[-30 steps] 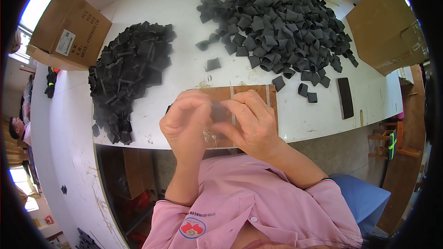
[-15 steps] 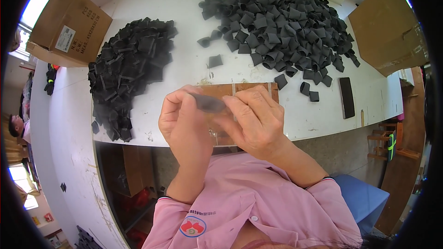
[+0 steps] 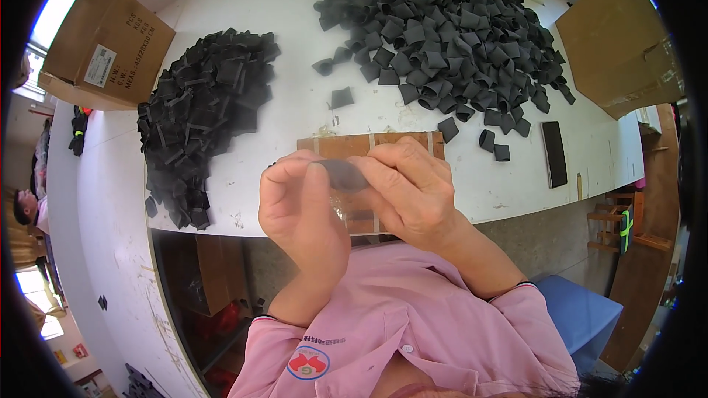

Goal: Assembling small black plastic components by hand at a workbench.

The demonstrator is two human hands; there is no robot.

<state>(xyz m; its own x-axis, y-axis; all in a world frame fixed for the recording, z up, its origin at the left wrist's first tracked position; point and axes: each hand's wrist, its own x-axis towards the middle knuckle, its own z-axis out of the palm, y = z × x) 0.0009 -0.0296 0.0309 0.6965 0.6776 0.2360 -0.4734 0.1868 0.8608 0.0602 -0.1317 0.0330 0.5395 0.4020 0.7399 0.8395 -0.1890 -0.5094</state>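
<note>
Between both hands, above the table's near edge, is a small dark grey fabric loop [image 3: 342,175], slightly blurred. My left hand [image 3: 301,195] is closed on its left end with thumb and fingers. The fingers of my right hand [image 3: 414,188] pinch its right end. Beneath the hands lies a brown board [image 3: 435,146] with pale strips across it, partly covered by them. Beyond is a big heap of similar dark grey loops [image 3: 450,37], several showing open ends. To the left is a second pile of flatter black pieces [image 3: 214,96].
Cardboard boxes stand at the far left [image 3: 110,44] and far right [image 3: 619,44]. A dark phone [image 3: 554,155] lies right of the board. One loose loop [image 3: 341,98] sits between the piles. A blue-covered stool [image 3: 575,317] is at my right. Another person [image 3: 29,206] is at the far left.
The held loop has shifted slightly down and right. My left hand has moved a little right, closer to my right hand, and both keep hold.
</note>
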